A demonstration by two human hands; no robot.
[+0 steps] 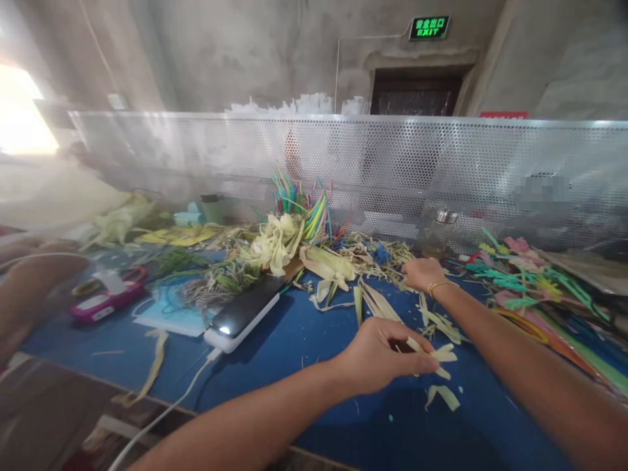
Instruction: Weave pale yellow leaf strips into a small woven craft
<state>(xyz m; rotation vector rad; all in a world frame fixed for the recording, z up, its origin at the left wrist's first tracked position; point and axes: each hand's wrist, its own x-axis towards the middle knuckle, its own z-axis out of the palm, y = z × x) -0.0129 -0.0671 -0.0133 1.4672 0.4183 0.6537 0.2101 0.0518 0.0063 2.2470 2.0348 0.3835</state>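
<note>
My left hand is closed, thumb against fingers, on pale corn husk strips that stick out past the fingertips, just above the blue tabletop. Farther off, my right hand, with a bracelet at the wrist, is at the right end of a heap of dry husk scraps. Its fingers look curled together; what they grip, if anything, is hidden. A loose husk piece lies below my left hand. Longer husk strips lie between the hands and the heap.
A black phone on a white power bank with a cable sits left of centre. Colourful pipe cleaners stand behind husk flowers; more craft stems lie right. A glass jar stands by the perforated screen. Another person's arm blurs at left.
</note>
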